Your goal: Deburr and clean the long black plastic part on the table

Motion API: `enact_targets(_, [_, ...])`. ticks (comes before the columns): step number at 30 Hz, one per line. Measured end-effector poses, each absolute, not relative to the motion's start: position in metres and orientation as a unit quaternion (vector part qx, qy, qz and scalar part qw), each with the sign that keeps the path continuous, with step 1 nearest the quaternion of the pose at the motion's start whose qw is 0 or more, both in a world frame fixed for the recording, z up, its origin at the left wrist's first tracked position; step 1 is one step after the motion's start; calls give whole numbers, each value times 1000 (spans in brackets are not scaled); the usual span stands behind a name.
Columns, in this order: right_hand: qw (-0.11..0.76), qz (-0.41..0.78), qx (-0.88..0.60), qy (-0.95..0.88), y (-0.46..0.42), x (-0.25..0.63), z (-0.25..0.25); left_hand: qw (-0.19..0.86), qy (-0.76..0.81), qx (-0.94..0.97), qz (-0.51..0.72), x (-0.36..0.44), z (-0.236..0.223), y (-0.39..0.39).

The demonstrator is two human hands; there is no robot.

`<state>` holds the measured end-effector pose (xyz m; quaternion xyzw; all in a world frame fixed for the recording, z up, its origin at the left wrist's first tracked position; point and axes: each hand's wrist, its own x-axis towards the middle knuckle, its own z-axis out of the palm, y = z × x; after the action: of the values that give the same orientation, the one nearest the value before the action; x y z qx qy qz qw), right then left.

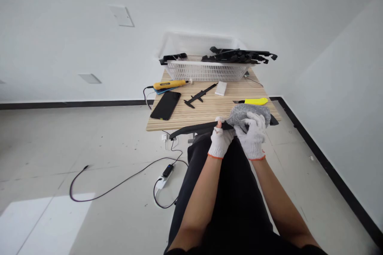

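The left hand (221, 143), in a white knit glove with an orange cuff edge, is closed around a long, slightly curved black strip (194, 128), with its bare thumb tip on top. The right hand (253, 137), gloved alike, has its fingers bent over a fluffy grey cloth (239, 112); we see it hold the cloth against the right part of the strip. The strip lies crosswise in front of us at the near edge of a wood-grain bench (206, 112), its tapered end pointing left.

Just beyond the cloth, at right, we note a yellow-handled knife (255, 101) with a dark blade. Farther on, near the middle, lie a small white rectangular block (220, 88) and a black caliper (199, 96). At left we find a flat black phone-like device (166, 105) and, beyond it, a yellow pen-shaped tool (169, 84) with a cord. A white slatted plastic basket (206, 72) at the far side holds black parts (236, 55). On the floor at left we see a long black cable (119, 184) and a white power strip (162, 182).
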<state>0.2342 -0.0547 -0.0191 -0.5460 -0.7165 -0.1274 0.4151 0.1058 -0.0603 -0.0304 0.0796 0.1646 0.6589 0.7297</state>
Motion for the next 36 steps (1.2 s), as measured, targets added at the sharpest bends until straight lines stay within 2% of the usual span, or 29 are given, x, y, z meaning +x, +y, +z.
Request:
enact_targets(5, [371, -108, -576, -720, -59, 221, -12, 719, 182, 45, 670, 102, -33, -57])
enact_targets(11, [400, -70, -602, -688, -62, 217, -24, 688, 178, 51, 702, 102, -32, -57])
enact_targets(14, [378, -35, -608, -697, -63, 219, -26, 680, 205, 44, 702, 103, -34, -59])
enact_targets(19, [374, -49, -616, -691, -63, 227, -23, 675, 179, 85, 711, 102, -35, -64])
enact_targets(25, [325, -34, -616, -717, -59, 234, -19, 670, 225, 31, 707, 101, -35, -65])
enact_targets(33, [309, -6, -646, -698, -48, 240, -12, 659, 254, 33, 708, 102, -36, -65])
enact_targets(36, [296, -6, -623, -724, -45, 245, -9, 669, 220, 65, 707, 102, -31, -66])
